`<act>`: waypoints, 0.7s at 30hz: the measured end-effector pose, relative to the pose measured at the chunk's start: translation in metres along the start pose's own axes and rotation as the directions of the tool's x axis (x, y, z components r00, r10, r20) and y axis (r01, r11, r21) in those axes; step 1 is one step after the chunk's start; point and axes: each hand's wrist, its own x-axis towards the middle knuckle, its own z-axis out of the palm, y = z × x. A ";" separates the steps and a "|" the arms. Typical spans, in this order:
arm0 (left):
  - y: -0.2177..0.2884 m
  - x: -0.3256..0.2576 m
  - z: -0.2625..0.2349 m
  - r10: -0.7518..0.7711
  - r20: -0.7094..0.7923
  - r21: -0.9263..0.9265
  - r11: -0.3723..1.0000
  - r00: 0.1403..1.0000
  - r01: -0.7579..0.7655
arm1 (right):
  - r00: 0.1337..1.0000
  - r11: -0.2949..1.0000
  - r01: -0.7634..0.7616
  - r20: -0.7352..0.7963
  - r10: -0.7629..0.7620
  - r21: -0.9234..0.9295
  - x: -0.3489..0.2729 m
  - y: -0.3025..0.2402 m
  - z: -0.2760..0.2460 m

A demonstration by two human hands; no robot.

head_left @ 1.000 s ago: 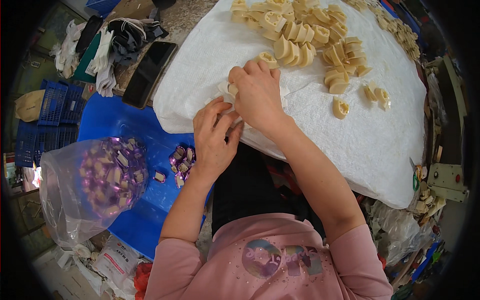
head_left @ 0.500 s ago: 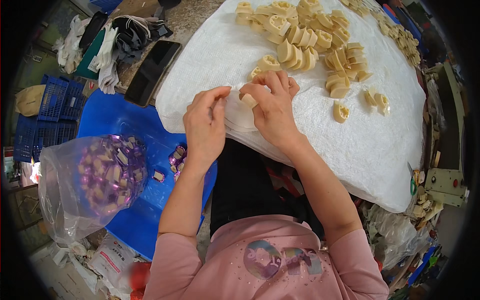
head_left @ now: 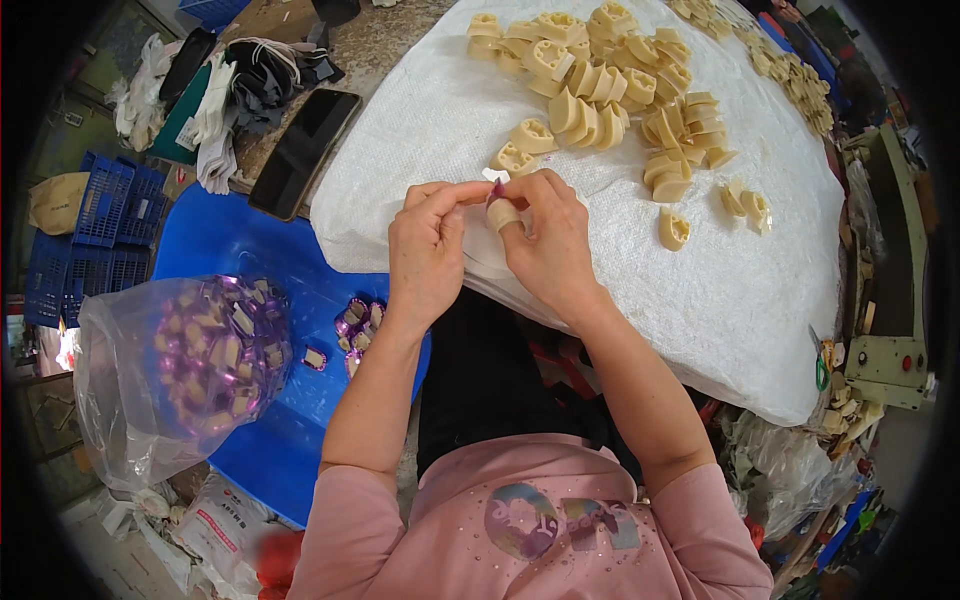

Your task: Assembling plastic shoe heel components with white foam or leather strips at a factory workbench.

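Note:
My right hand (head_left: 550,235) is closed, pinching a small purple shiny piece (head_left: 497,190) between thumb and fingertips. A beige band or part (head_left: 504,213) sits at the right thumb tip; I cannot tell whether it is a wrap or part of the piece. My left hand (head_left: 430,240) has its fingers curled, the index tip meeting the purple piece; what it pinches is hidden. Both hands are above the near edge of a white woven sack surface (head_left: 400,130). Just beyond my fingers lie hollow beige molded pieces (head_left: 515,158), with a larger heap (head_left: 600,85) behind.
At left, a blue tub (head_left: 250,230) holds a clear plastic bag (head_left: 115,350) of purple-and-beige pieces and some loose ones (head_left: 355,325). A black phone (head_left: 305,155) and gloves (head_left: 210,105) lie beyond it. Green-handled scissors (head_left: 822,372) are at the right edge.
My left hand has moved right and my hands have come together. A purple piece now shows between the fingertips, which was not visible before.

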 end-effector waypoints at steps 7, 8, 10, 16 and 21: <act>0.004 0.006 0.010 -0.243 0.039 -0.153 0.957 0.969 0.246 | 1.000 0.997 -0.006 0.028 0.004 0.075 -0.005 -0.003 -0.003; 0.004 0.008 0.012 -0.279 0.037 -0.086 0.956 0.959 0.282 | 0.992 0.992 0.123 0.001 -0.123 0.006 -0.007 -0.002 -0.002; 0.005 0.009 0.013 -0.244 0.035 -0.030 0.969 0.969 0.245 | 0.995 0.995 0.100 0.009 -0.100 0.020 -0.010 -0.002 -0.002; -0.001 0.005 0.011 -0.107 0.051 -0.126 0.986 0.993 0.113 | 0.997 0.983 -0.053 0.060 0.043 0.177 -0.009 -0.001 -0.008; 0.002 0.003 0.016 -0.107 0.032 -0.065 0.992 0.994 0.109 | 0.998 0.988 -0.037 0.059 0.028 0.151 -0.011 0.002 -0.008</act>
